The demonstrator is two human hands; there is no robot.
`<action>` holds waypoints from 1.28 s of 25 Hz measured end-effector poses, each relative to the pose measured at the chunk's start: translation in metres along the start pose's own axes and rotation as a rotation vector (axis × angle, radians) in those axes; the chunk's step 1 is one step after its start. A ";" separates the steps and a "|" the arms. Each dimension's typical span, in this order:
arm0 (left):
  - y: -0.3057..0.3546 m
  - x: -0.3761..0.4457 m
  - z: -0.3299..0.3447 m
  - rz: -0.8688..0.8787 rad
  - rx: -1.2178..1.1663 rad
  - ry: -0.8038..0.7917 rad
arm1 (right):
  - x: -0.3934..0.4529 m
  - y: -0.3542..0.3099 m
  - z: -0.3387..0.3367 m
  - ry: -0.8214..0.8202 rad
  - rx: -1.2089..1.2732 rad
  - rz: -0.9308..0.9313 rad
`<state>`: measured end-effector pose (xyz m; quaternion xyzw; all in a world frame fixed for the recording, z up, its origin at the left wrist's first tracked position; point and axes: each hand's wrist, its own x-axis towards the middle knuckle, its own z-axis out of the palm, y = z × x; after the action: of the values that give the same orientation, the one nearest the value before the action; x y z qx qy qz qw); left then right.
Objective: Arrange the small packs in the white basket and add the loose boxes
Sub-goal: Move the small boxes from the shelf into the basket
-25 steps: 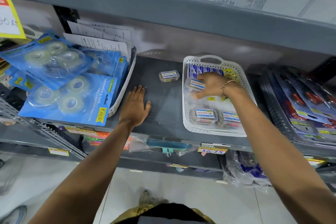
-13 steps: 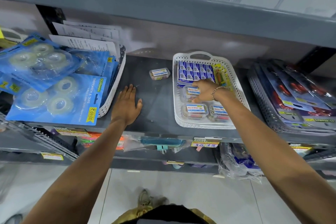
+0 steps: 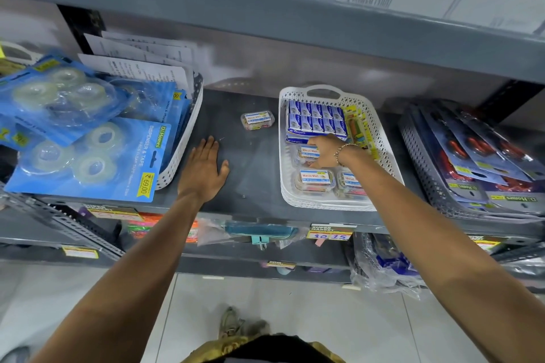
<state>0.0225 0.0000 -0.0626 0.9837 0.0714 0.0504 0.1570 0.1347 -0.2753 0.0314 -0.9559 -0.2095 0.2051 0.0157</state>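
A white basket [image 3: 386,153] stands on the grey shelf [image 3: 253,168]. At its back lie rows of small blue packs [image 3: 315,118] and a yellow pack [image 3: 358,127]. My right hand [image 3: 326,150] is inside the basket, fingers closed on a clear small box [image 3: 306,153] in the middle row. Two more clear boxes [image 3: 314,181] sit in the front row. One loose clear box [image 3: 257,120] lies on the shelf left of the basket. My left hand [image 3: 203,169] rests flat on the shelf, holding nothing.
A white basket of blue tape packs [image 3: 88,153] and papers fills the left. A grey basket of red-handled carded items [image 3: 472,162] sits at the right. The upper shelf [image 3: 265,15] overhangs. Price tags line the shelf's front edge [image 3: 330,234].
My right hand has drawn back from the basket's rear toward its middle, uncovering the blue packs, and now holds a clear box in the middle row. The left hand stays flat.
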 end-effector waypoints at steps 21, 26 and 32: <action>-0.002 0.001 0.000 0.004 -0.013 -0.007 | -0.005 0.002 -0.002 0.060 0.163 0.021; -0.002 0.001 0.000 0.004 -0.014 -0.003 | -0.006 0.001 -0.002 0.065 0.149 0.021; -0.002 0.001 -0.001 0.009 -0.019 0.007 | -0.011 0.000 -0.005 0.039 0.151 0.019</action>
<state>0.0234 0.0021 -0.0621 0.9823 0.0672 0.0552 0.1659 0.1279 -0.2790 0.0404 -0.9578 -0.1839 0.2018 0.0897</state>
